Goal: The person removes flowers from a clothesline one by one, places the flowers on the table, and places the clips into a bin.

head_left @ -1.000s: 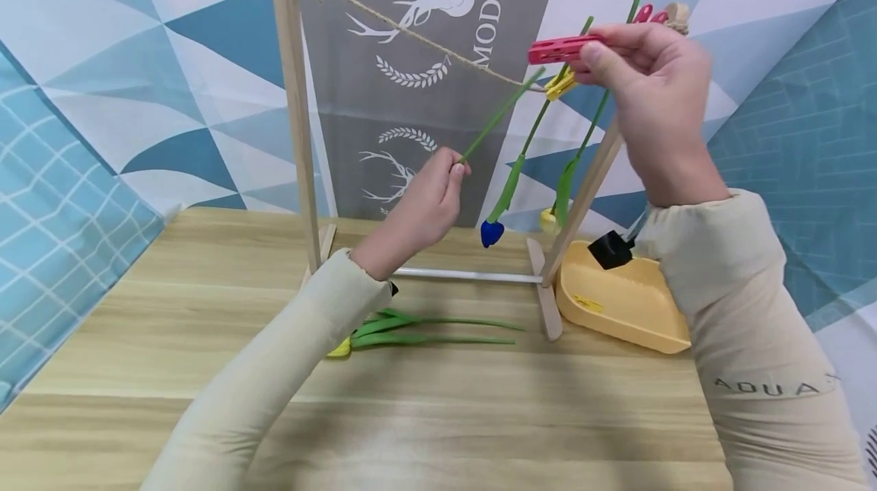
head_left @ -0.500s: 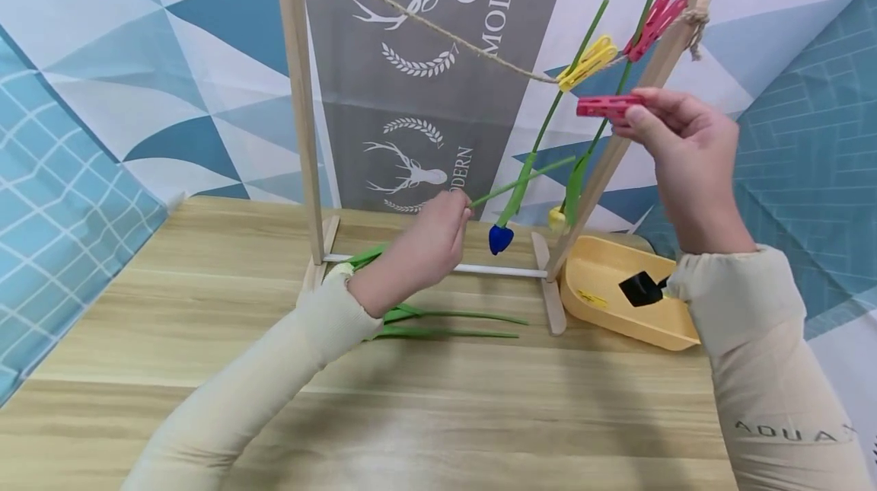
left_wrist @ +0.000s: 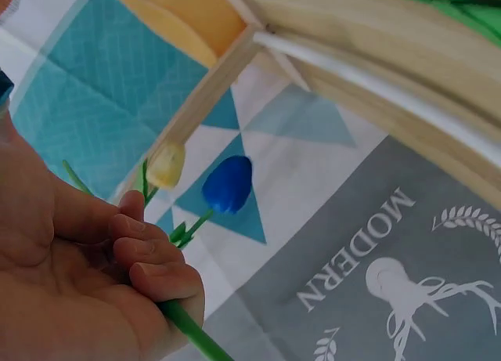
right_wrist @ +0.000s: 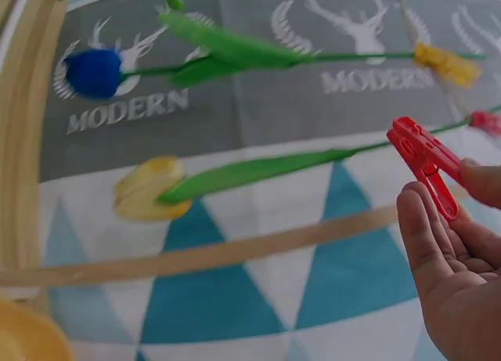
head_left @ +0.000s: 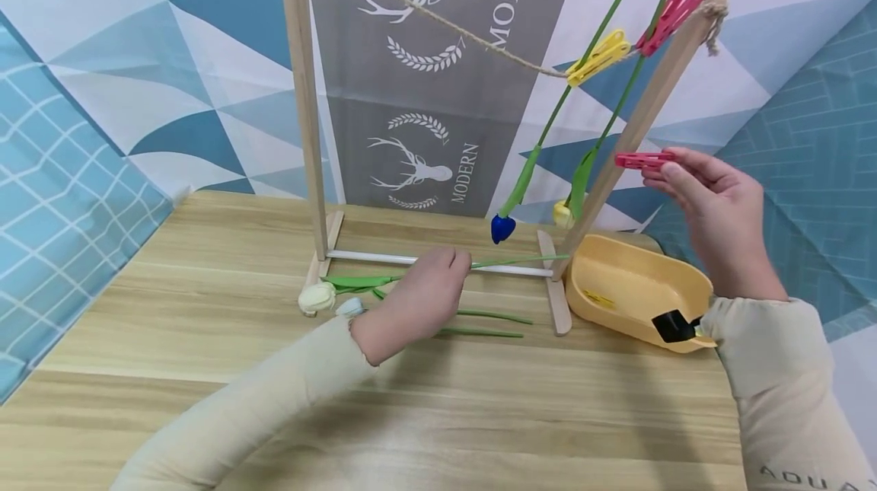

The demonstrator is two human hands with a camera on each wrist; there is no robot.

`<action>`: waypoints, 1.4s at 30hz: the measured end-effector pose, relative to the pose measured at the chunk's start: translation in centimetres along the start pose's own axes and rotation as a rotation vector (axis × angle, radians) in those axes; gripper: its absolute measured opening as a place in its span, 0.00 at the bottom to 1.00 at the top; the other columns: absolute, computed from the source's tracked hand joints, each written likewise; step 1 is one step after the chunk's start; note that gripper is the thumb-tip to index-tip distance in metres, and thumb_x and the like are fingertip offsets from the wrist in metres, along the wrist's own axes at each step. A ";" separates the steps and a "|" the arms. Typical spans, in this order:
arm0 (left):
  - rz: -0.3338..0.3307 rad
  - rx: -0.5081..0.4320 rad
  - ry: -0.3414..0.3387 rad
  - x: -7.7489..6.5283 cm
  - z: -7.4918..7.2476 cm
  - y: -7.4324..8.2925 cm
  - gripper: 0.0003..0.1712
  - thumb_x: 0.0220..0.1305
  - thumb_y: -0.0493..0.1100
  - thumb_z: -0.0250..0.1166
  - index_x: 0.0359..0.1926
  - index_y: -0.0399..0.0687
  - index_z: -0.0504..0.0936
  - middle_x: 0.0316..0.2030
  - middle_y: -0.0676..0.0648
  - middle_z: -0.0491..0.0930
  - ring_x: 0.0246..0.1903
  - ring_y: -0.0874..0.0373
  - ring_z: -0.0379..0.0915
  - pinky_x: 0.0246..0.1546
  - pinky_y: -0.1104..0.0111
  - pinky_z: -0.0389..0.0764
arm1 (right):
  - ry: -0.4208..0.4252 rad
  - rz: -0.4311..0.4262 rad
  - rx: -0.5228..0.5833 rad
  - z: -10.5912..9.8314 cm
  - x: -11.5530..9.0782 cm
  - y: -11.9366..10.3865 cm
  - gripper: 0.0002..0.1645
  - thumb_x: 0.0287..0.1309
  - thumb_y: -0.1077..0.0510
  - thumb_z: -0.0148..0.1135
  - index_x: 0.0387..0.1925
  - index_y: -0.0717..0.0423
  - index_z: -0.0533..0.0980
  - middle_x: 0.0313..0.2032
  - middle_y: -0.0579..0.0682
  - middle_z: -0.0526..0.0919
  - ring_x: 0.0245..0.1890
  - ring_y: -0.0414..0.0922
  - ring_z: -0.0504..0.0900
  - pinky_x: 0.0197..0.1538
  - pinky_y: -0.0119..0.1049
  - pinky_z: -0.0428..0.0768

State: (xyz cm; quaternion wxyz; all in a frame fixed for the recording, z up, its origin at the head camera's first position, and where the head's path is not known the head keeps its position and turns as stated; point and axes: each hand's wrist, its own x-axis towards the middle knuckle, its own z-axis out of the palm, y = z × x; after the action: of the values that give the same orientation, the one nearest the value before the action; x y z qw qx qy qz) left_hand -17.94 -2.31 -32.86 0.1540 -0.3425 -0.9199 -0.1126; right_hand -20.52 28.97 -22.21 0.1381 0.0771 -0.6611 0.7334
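Low over the table, my left hand [head_left: 421,301] grips the green stem of a white tulip [head_left: 317,298]; its stem points right. In the left wrist view, fingers curl round the stem [left_wrist: 196,333]. My right hand [head_left: 719,209] pinches a red clothespin [head_left: 642,161] between thumb and fingers, right of the wooden stand. Upside down from the rope [head_left: 438,17] hang a blue tulip [head_left: 503,228], clipped by a yellow clothespin [head_left: 599,58], and a yellow tulip [head_left: 563,214], clipped by another red clothespin [head_left: 671,19].
A pale tulip [head_left: 351,307] and loose stems [head_left: 479,333] lie on the table [head_left: 438,422], partly hidden by my left hand. The yellow tray [head_left: 637,278] holds a yellow clothespin [head_left: 598,298]. Wooden posts [head_left: 310,110] and a white bar [head_left: 373,256] form the stand.
My left hand has come down from below the rope toward the table with the tulip, whose stem now lies nearly level. My right hand has moved down and right, away from the rope, still pinching the clothespin.
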 end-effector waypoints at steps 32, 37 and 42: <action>-0.077 0.157 -0.226 -4.1 4.0 0.6 0.10 0.58 0.29 0.53 0.41 0.41 0.69 0.29 0.47 0.69 0.28 0.57 0.65 0.26 0.69 0.70 | 0.037 0.463 -0.186 -8.4 -1.1 12.5 0.35 0.55 0.51 0.64 0.61 0.60 0.66 0.43 0.35 0.75 0.36 0.28 0.82 0.39 0.18 0.77; -0.082 0.170 -0.256 -4.7 4.5 0.9 0.12 0.57 0.29 0.55 0.43 0.41 0.71 0.30 0.47 0.70 0.30 0.57 0.68 0.29 0.69 0.74 | 0.001 0.521 -0.312 -9.1 -1.4 14.4 0.44 0.57 0.47 0.62 0.68 0.65 0.56 0.40 0.32 0.75 0.35 0.25 0.81 0.38 0.17 0.76; -0.067 0.180 -0.258 -5.3 5.1 1.1 0.10 0.57 0.29 0.54 0.40 0.42 0.70 0.29 0.47 0.71 0.30 0.57 0.69 0.29 0.68 0.75 | 0.013 0.528 -0.275 -9.0 -1.4 15.6 0.47 0.58 0.51 0.62 0.68 0.69 0.51 0.34 0.30 0.78 0.33 0.26 0.81 0.38 0.19 0.78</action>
State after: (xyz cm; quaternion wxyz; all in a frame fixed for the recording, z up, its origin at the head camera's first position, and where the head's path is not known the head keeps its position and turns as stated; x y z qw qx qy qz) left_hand -14.46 -3.02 -39.37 0.0609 -0.3080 -0.9494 0.0103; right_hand -23.27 36.37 -38.44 -0.0441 -0.1218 -0.7507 0.6479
